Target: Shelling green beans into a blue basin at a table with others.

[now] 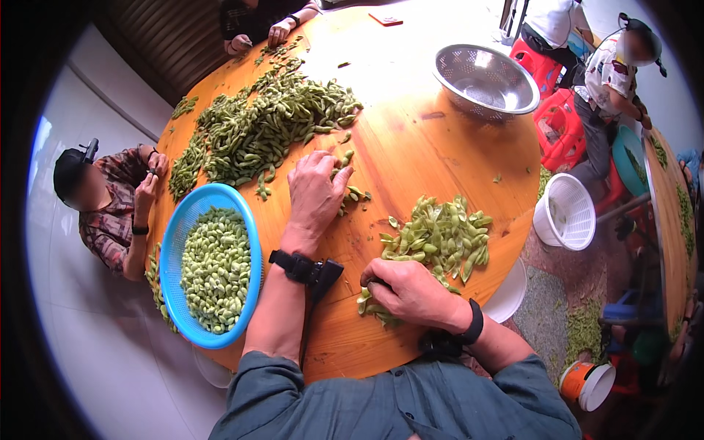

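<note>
My left hand [317,190] reaches over the wooden table, fingers bent, at a few green soybean pods [355,193]; whether it grips one is hidden. My right hand [407,289] is curled low at the table's near side, thumb against the bent fingers, with something dark between them that I cannot make out. Beside and behind it lies a pile of flattened, pale green pods [440,236]. To the left of my left forearm, a blue plastic basket [254,264] holds shelled green beans [216,269]. A large heap of full pods [258,126] spreads beyond it.
A perforated steel colander [487,82] stands at the table's far right. A person [110,203] sits at the left edge, and another person's hands [275,36] are at the far edge. A white plastic basket [564,212], red stools [560,129] and a bucket [587,385] are off to the right.
</note>
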A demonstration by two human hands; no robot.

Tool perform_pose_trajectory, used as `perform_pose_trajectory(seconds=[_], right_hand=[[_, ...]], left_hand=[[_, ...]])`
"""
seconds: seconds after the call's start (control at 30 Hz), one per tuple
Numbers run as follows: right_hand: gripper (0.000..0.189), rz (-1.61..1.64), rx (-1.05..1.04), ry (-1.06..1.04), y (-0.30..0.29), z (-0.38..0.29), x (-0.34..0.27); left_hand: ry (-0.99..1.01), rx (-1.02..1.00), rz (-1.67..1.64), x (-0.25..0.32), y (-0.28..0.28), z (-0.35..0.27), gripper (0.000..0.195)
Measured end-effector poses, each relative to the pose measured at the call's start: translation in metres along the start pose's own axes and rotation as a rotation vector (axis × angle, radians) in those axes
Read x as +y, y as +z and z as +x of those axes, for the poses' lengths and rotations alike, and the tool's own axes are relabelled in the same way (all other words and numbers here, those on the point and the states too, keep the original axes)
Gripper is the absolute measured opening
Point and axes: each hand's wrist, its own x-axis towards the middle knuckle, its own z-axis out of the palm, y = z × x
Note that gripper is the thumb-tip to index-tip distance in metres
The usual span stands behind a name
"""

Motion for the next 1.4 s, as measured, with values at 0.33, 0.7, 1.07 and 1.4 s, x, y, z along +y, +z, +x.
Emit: perform_pose_trajectory(seconds=[0.33, 0.7, 1.07, 1.4], right_hand=[[0.009, 0.05, 0.045, -0.046, 0.0, -0.002, -0.001], [0.017, 0.092, 0.241, -0.094, -0.01, -0.001, -0.02], [0.018, 0.307, 0.204, 0.301, -0.003, 0.011, -0.026], [0.016, 0.528, 0.135, 0.412, 0.003, 0.014, -0.029]], left_hand=[[-0.152, -0.065, 0.17, 0.012, 0.014, 0.018, 0.021], [-0.063, 0.169, -0.252, 0.03, -0.046, -0.046, 0.009], [-0.761, -0.208, -1.454, 0.052, -0.068, -0.105, 0.017], [-0.608, -0.207, -1.165, 0.069, -0.075, -0.126, 0.013]])
